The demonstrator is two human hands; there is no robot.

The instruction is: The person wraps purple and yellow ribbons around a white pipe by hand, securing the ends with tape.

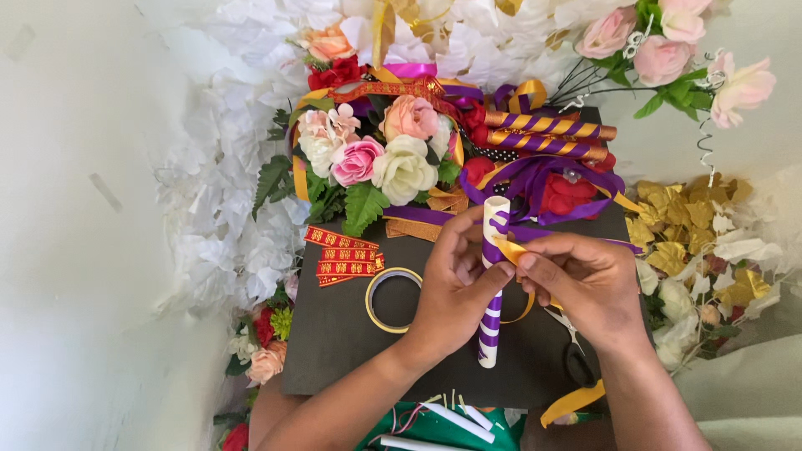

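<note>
L hand [454, 284] has a closed grip round a white tube wound w/ purple ribbon [493, 284], held upright over the dark board [342, 334]. R hand [585, 280] pinches a gold ribbon [511, 250] against the tube's upper part; its tail loops down past the wrist. Tape roll [393, 299] lies on the board just left of the L hand, red-and-gold trim strips [342, 255] near it. Artificial flower cluster [376, 154] sits at the board's far edge, w/ two finished purple-and-gold tubes [547, 134] beside it. Scissors [572, 347] lie partly hidden under the R wrist.
</note>
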